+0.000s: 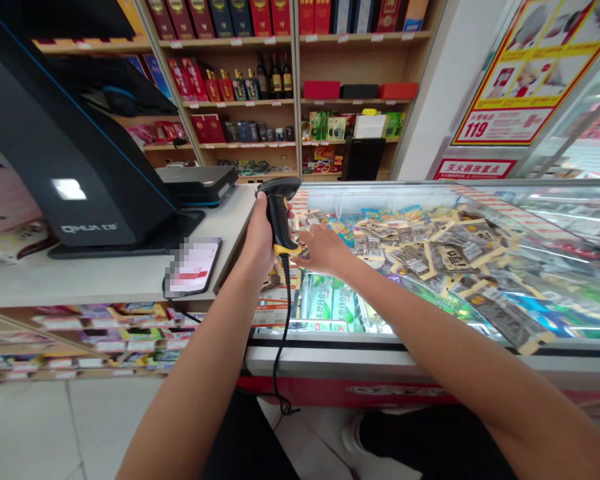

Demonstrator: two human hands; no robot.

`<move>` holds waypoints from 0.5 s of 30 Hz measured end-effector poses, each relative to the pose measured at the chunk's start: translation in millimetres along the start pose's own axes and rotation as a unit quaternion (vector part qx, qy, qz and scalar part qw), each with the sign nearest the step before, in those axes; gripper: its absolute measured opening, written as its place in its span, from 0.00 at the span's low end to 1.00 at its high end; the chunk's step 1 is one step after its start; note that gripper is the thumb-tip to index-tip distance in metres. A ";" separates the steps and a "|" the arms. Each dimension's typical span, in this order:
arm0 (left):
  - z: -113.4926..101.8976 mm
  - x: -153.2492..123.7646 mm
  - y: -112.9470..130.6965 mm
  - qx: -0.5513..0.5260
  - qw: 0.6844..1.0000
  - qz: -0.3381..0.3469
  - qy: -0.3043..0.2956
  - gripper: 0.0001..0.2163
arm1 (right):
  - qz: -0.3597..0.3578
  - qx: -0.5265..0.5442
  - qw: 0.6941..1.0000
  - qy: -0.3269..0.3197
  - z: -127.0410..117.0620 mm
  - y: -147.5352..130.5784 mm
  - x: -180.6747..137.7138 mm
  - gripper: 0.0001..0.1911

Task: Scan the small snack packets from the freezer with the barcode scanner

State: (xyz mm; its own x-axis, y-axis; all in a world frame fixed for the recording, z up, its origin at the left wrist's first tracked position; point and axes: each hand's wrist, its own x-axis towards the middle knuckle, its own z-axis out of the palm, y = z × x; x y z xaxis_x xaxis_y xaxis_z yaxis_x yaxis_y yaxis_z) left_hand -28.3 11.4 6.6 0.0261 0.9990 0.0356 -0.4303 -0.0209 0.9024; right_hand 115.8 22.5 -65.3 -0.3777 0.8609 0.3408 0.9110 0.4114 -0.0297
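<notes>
A black and yellow handheld barcode scanner (280, 223) is in my left hand (261, 235), whose fingers wrap round its handle. The scanner's head points away from me, and its black cord (285, 320) hangs down in front of the freezer. Close by on the right, my right hand (326, 250) has its thumb and fingers bent together beside the bottom of the handle. What lies between those fingertips, if anything, is hidden. Behind the cord, part of a dark and beige packet (275, 277) shows below the scanner.
A glass-topped chest freezer (330, 347) bears many dark and beige packets (455, 257); green packs (330, 300) show through the glass. Left is a counter (105, 283) with a phone (195, 267), a scale (205, 180) and a till stand (80, 160). Shelves of boxes and bottles (275, 73) stand behind.
</notes>
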 end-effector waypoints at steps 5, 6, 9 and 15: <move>0.4 -1.0 -0.3 0.008 1.000 0.000 -0.002 0.26 | -0.043 0.062 0.995 -0.057 -17.1 14.7 -4.7 0.25; 0.9 -1.3 -0.5 0.011 1.000 -0.003 0.001 0.27 | -0.038 0.072 0.994 -0.073 -19.6 16.7 -5.6 0.24; 2.6 -2.2 -1.7 0.010 1.000 -0.010 0.009 0.27 | -0.023 0.044 0.996 -0.080 -24.1 21.1 -8.8 0.24; 3.2 -1.4 -4.4 0.004 1.000 -0.015 0.008 0.26 | 0.052 0.064 0.995 -0.047 -26.4 46.3 -6.7 0.25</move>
State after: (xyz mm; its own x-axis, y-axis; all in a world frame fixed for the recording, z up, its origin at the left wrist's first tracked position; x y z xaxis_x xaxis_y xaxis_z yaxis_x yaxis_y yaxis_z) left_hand -23.5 10.0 4.0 0.0253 0.9997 0.0010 -0.4227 0.0098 0.9062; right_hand 164.9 27.9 -44.2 -0.3018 0.9225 0.2407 0.9195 0.3484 -0.1823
